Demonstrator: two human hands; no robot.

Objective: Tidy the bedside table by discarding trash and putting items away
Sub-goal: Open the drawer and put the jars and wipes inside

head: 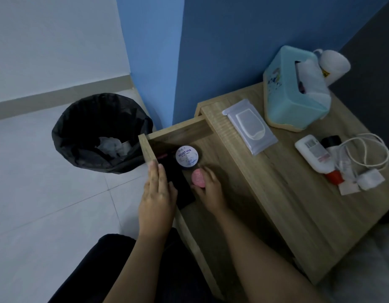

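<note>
The wooden bedside table (283,186) has its drawer (178,130) pulled out to the left. Inside the drawer lie a round cream jar (187,158) with a white label, a small pink round container (198,178) and a flat black item (180,184). My right hand (211,189) is inside the drawer, its fingers closed around the pink container. My left hand (157,193) rests flat on the drawer's front edge, fingers straight and together. On the tabletop lie a wet-wipes pack (250,125), a white lotion bottle (316,154) with a red cap, and a white charger with cable (368,171).
A bin (80,127) lined with a black bag stands on the tiled floor left of the drawer, with crumpled paper inside. A teal tissue box (292,92) and a white bottle (335,64) stand at the table's back by the blue wall. My dark-clothed leg (101,270) is below.
</note>
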